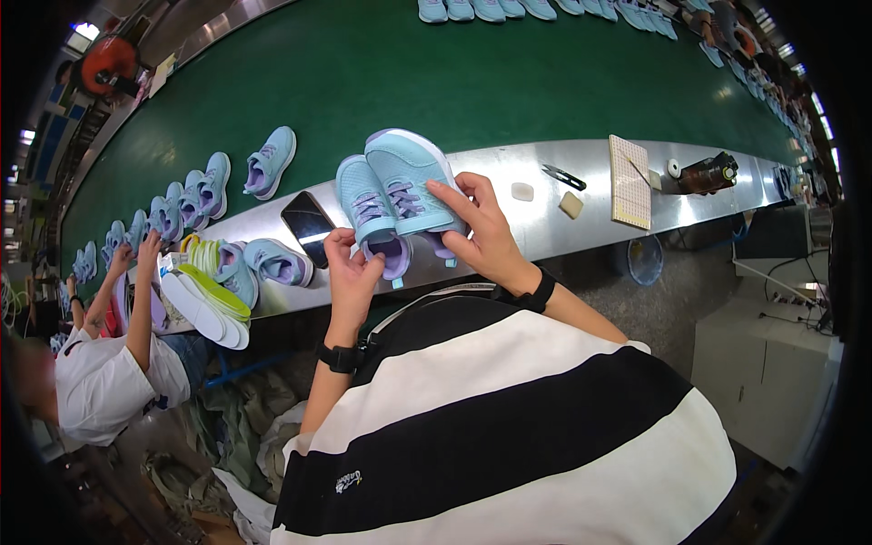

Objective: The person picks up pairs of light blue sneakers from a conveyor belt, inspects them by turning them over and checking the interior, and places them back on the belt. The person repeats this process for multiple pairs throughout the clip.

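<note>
Two light-blue sneakers with lavender laces are side by side in front of me, toes pointing away. On the right sneaker [409, 173], my right hand [490, 238] has its fingers and thumb closed along the side and opening. My left hand [351, 277] pinches the heel edge of the left sneaker [361, 186]. Both openings face me and show lavender lining. A dark phone [308, 221] lies on the metal table edge [509, 168], left of the pair. Left of my left hand rests another blue sneaker [279, 262].
More sneakers [271, 163] line the green belt [509, 86]. At left, a person in a white shirt [113, 386] reaches toward shoes near stacked insoles [204, 309]. To the right lie snips [565, 177], small pale blocks [571, 204], a notepad [629, 182] and a dark bottle [708, 173].
</note>
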